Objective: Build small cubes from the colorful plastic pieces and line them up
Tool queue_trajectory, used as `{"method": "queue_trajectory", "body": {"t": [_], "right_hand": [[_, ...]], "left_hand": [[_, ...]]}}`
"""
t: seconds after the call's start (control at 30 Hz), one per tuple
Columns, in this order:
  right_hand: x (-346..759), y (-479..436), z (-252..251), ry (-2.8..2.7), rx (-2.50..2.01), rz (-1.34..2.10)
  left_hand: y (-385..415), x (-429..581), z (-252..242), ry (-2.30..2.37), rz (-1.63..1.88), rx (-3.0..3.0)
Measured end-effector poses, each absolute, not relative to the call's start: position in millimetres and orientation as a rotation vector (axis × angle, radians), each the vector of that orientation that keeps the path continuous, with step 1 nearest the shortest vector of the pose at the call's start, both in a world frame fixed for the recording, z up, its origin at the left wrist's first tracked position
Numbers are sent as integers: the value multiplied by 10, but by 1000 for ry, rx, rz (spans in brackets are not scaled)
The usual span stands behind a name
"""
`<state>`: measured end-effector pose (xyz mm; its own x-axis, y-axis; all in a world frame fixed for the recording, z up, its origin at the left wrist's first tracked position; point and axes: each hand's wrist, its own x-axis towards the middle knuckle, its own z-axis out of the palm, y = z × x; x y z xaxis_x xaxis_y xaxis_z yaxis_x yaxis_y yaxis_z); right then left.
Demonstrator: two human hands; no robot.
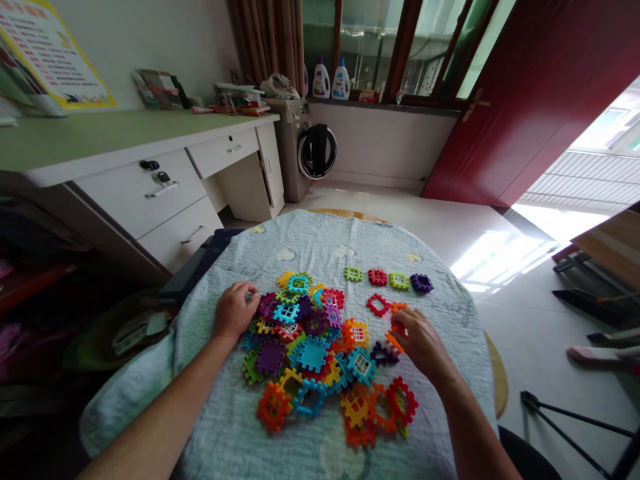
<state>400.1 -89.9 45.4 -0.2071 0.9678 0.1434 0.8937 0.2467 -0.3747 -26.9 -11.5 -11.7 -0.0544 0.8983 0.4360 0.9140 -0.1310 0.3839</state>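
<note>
A heap of colourful plastic interlocking building squares lies on the cloth-covered round table. My left hand rests at the heap's left edge beside a purple square, fingers loosely bent and thumb a little apart, with nothing visible in it. On the right, my right hand pinches an orange square, partly hidden by the fingers. Just beyond those fingertips lies another orange square, beside a red open frame. Farther back, a row holds a green square, a red one, a light green one and a purple one.
The pale blue tablecloth is wrinkled. Beyond the table stand a white desk at left, a washing machine with its door ajar, and a red door. Black tripod-like legs are on the floor at right.
</note>
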Motion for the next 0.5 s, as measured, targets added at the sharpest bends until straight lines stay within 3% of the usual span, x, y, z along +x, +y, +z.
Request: {"method": "queue_trajectory", "body": {"t": [0.17, 0.37, 0.5], "right_hand": [[3924, -902, 439, -2032, -1777, 202], [3862, -915, 408, -2163, -1641, 547], [4009, -939, 460, -2071, -1612, 532]], "left_hand": [[-115, -263, -103, -2061, -950, -2148], [-112, -265, -114, -2053, -957, -2147], [-126, -262, -109, -2059, -953, -2144]]}}
